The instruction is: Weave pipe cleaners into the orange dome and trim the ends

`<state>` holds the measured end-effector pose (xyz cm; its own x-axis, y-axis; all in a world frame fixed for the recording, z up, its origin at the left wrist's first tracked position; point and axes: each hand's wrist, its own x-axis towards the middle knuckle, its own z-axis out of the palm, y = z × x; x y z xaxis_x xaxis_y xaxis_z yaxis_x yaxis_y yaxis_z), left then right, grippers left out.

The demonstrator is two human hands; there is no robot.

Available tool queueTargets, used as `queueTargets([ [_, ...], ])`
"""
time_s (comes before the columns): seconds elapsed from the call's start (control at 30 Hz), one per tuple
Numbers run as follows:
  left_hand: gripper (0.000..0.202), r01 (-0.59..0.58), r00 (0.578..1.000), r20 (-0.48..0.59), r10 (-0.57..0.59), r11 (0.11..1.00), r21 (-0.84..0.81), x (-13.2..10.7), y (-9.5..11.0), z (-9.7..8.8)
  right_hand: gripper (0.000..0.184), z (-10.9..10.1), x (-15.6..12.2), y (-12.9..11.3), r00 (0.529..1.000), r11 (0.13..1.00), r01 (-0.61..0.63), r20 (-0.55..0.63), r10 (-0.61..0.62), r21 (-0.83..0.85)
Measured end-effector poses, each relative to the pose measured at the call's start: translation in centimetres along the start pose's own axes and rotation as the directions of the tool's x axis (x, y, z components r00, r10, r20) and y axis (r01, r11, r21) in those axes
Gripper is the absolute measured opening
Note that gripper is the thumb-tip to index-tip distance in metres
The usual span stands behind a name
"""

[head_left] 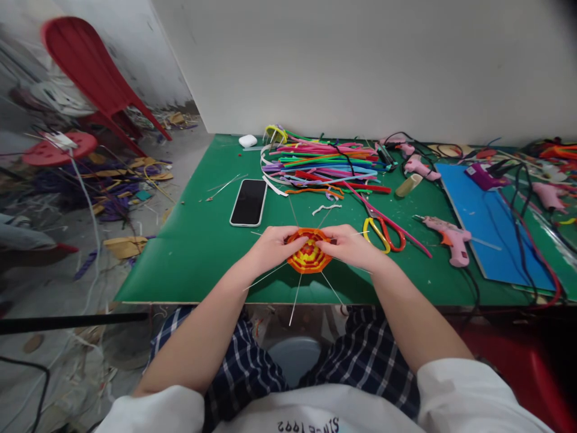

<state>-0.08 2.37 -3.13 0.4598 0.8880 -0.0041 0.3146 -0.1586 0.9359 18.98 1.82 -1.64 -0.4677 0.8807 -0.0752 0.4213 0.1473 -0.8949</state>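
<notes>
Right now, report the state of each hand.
Left hand: holding the left side of the orange disc, thumb on top.
Right hand: holding its right side, thumb on top.

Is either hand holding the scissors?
No, the left hand and right hand hold the orange woven piece, while the scissors lie on the table.

- Fuzzy, ribbed-looking strands form a woven disc (309, 257) on thin, smooth spokes (296, 299) that look like metal.
- A smooth green covering with a faint sheen tops the counter (193, 252).
- Soft, fuzzy-looking texture marks the loose strands (324, 161).
- Glossy dark glass fronts the phone (248, 202).
- Smooth plastic handles and metal blades make up the scissors (383, 226).
- Pink plastic, lightly shiny, encases the glue gun (455, 239).
- A smooth, flat finish covers the blue board (491, 228).
- Smooth red plastic shapes the chair (83, 66).
- Matt cloth makes the shirt (333, 409) and checked trousers (378, 352).
</notes>
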Motion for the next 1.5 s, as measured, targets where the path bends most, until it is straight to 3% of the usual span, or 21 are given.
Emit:
queueTargets([
  [0.17,0.031,0.038,0.998,-0.050,-0.041,0.997,-0.072,0.1,-0.5,0.3,0.023,0.2,0.1,0.0,1.000,1.000,-0.010,-0.022,0.010,0.028],
  [0.37,0.032,0.054,0.998,-0.042,-0.056,0.997,-0.054,0.1,0.1,-0.1,0.031,0.0,0.1,0.0,0.992,0.990,-0.067,0.112,0.053,0.121],
  [0.47,0.044,0.079,0.995,0.073,-0.069,0.985,-0.154,-0.2,0.7,-1.3,0.031,-0.5,0.3,0.1,0.997,0.978,-0.077,0.024,0.074,0.191],
  [0.57,0.053,0.187,0.978,0.128,-0.163,0.961,-0.203,-0.3,0.8,-2.9,0.032,-1.0,0.5,0.4,0.986,0.960,-0.083,-0.117,0.117,0.266],
  [0.6,0.050,0.199,0.979,0.088,-0.184,0.955,-0.221,-0.3,0.7,-3.5,0.032,-1.2,0.6,0.6,0.978,0.951,-0.087,-0.156,0.139,0.296],
  [0.67,0.040,0.128,0.968,-0.177,-0.178,0.957,-0.261,-0.2,0.4,-4.2,0.034,-1.3,0.9,1.0,0.959,0.925,-0.101,-0.210,0.188,0.367],
  [0.7,0.035,0.056,0.916,-0.372,-0.152,0.965,-0.256,-0.1,0.3,-4.4,0.035,-1.4,1.0,1.3,0.952,0.909,-0.106,-0.224,0.211,0.404],
  [0.77,0.028,-0.081,0.702,-0.710,-0.059,0.983,-0.162,-0.3,0.3,-4.2,0.036,-1.3,1.4,2.0,0.937,0.876,-0.107,-0.246,0.247,0.471],
  [0.8,0.026,-0.119,0.610,-0.793,0.000,0.989,-0.091,-0.5,0.6,-3.8,0.037,-1.2,1.6,2.4,0.929,0.862,-0.100,-0.264,0.260,0.497],
  [0.83,0.025,-0.138,0.563,-0.824,0.064,0.990,-0.017,-0.8,0.9,-3.3,0.037,-1.0,1.8,2.7,0.920,0.852,-0.088,-0.287,0.268,0.516],
  [0.87,0.024,-0.156,0.577,-0.806,0.131,0.987,0.049,-1.2,1.3,-2.6,0.037,-0.8,2.0,3.0,0.911,0.848,-0.071,-0.312,0.270,0.526],
  [0.97,0.024,-0.218,0.790,-0.531,0.308,0.949,0.226,-2.2,2.5,0.1,0.043,0.1,2.4,3.1,0.892,0.870,-0.015,-0.386,0.234,0.493],
  [1.0,0.025,-0.245,0.837,-0.430,0.339,0.934,0.259,-2.4,2.7,0.9,0.046,0.5,2.4,2.9,0.884,0.888,0.007,-0.417,0.209,0.459],
  [1.1,0.036,-0.278,0.913,-0.289,0.288,0.958,0.074,-2.0,2.5,2.6,0.051,1.9,2.0,1.9,0.846,0.963,0.087,-0.530,0.064,0.254],
  [1.17,0.045,-0.262,0.946,-0.247,0.211,0.945,-0.195,-1.4,2.1,2.9,0.051,2.9,1.5,1.5,0.819,0.990,0.142,-0.564,-0.108,0.018],
  [1.27,0.048,-0.244,0.961,-0.236,0.147,0.853,-0.461,-0.7,1.6,2.6,0.059,3.9,0.8,1.3,0.796,0.916,0.217,-0.482,-0.366,-0.337],
  [1.37,0.041,-0.219,0.955,-0.290,0.065,0.813,-0.540,-0.5,1.4,2.1,0.068,4.5,0.5,1.5,0.777,0.804,0.273,-0.372,-0.508,-0.528],
  [1.5,0.031,-0.185,0.949,-0.315,-0.008,0.795,-0.577,-0.5,0.8,0.8,0.074,4.2,0.4,1.8,0.751,0.748,0.328,-0.321,-0.577,-0.577],
])
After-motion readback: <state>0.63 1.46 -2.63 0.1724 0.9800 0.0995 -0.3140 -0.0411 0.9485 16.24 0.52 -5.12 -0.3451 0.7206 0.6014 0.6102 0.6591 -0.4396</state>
